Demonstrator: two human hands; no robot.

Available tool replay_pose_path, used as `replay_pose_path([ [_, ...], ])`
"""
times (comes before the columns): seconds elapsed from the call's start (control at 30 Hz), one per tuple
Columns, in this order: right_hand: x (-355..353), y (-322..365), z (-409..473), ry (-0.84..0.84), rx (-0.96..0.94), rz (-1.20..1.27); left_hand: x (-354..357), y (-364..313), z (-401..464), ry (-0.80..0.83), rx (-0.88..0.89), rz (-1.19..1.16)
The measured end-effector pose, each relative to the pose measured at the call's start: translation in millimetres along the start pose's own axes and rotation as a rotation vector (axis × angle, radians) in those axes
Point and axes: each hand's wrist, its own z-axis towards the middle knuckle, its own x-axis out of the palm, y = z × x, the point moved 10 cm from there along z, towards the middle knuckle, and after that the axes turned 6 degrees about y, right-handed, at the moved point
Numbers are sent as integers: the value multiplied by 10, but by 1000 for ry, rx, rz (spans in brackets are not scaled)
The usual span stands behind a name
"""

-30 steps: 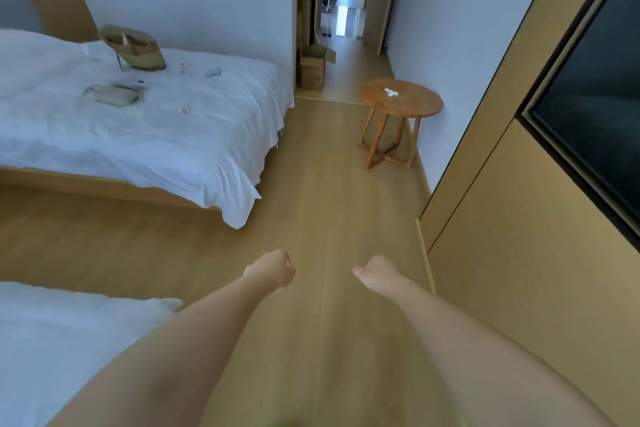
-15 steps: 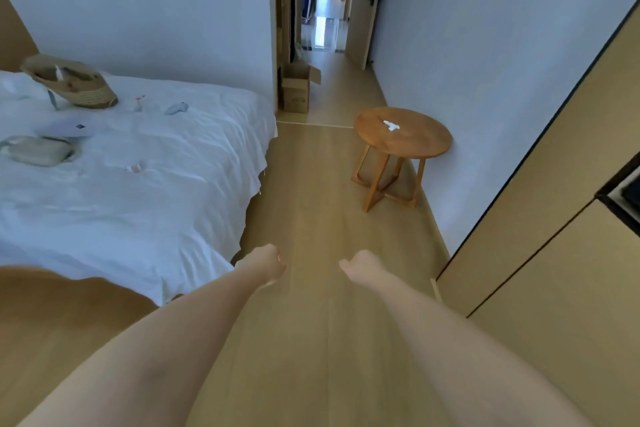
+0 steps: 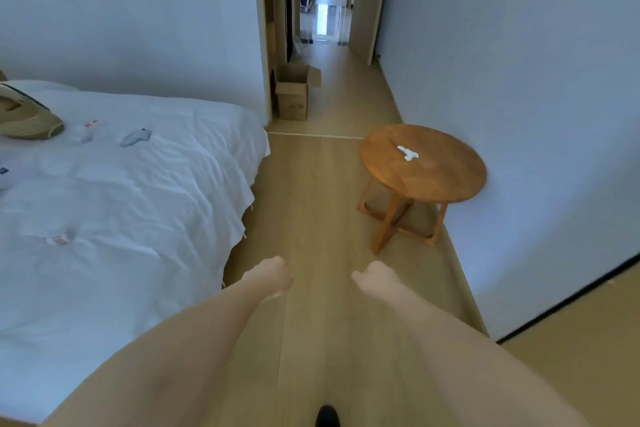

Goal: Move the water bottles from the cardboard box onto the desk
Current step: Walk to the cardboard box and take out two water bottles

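Observation:
An open cardboard box [image 3: 292, 95] stands on the floor far ahead, against the left side of the hallway entrance, its flaps up. Its inside is hidden from here, so no water bottles show. No desk is in view. Both my arms reach forward over the wooden floor. My left hand [image 3: 272, 276] is curled into a fist and holds nothing. My right hand [image 3: 375, 277] is also curled, thumb pointing left, and holds nothing. Both hands are well short of the box.
A white bed [image 3: 121, 204] with a straw basket [image 3: 24, 116] and small items fills the left. A round wooden side table [image 3: 424, 163] carrying a small white object stands by the right wall. Between them a floor strip leads into the hallway [image 3: 329, 21].
The view has advanced along the floor toward the hallway; the bed, side table and box appear closer. Both hands stay curled and out in front.

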Motion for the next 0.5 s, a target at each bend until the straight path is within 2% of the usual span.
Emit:
replay_pose_path([
  [0.2, -934, 552, 1121, -16, -5, -25, -946, -152, 1168, -8, -42, -33],
  [0.5, -1995, 1680, 3173, -52, -28, -12, -2378, -275, 3265, -2, -5, -18],
])
